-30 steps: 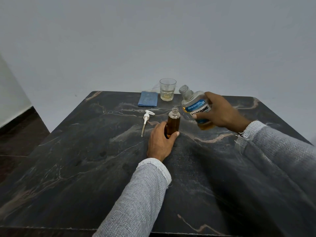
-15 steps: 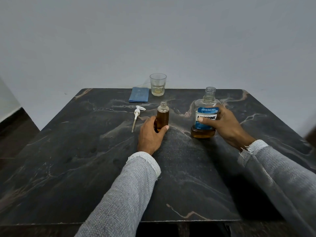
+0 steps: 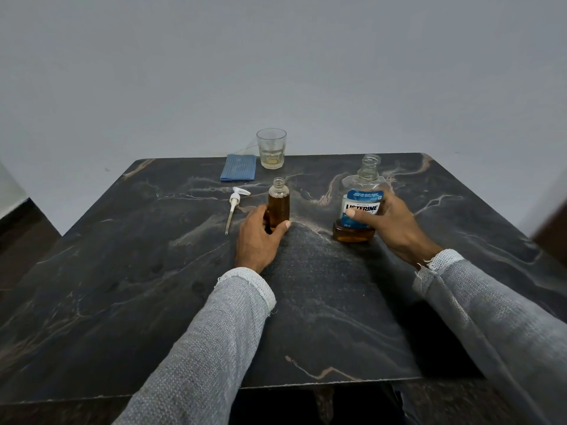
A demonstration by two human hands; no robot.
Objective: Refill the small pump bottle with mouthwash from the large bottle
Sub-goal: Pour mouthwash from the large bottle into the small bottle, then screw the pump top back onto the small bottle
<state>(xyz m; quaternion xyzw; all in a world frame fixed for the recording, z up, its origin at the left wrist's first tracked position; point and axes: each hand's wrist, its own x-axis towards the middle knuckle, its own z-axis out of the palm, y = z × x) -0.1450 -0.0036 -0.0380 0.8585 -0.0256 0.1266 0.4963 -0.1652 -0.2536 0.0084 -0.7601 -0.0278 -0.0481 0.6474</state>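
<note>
The small bottle [image 3: 279,207] stands upright and uncapped on the dark marble table [image 3: 153,302], nearly full of amber mouthwash. My left hand [image 3: 259,237] grips its lower part. To the right stands the large mouthwash bottle [image 3: 360,204] with a blue label, open at the top, a little amber liquid at its bottom. My right hand [image 3: 389,225] holds it by the side, with the thumb across the label. The white pump head [image 3: 235,202] with its dip tube lies flat to the left of the small bottle.
A clear glass [image 3: 271,148] with a little pale liquid stands at the table's far edge. A folded blue cloth [image 3: 238,171] lies beside it on the left. A grey wall rises behind the table.
One second ago my right hand held the large bottle tilted above the small bottle's mouth. It has since swung right and set the bottle upright on the table. My left hand has kept its grip.
</note>
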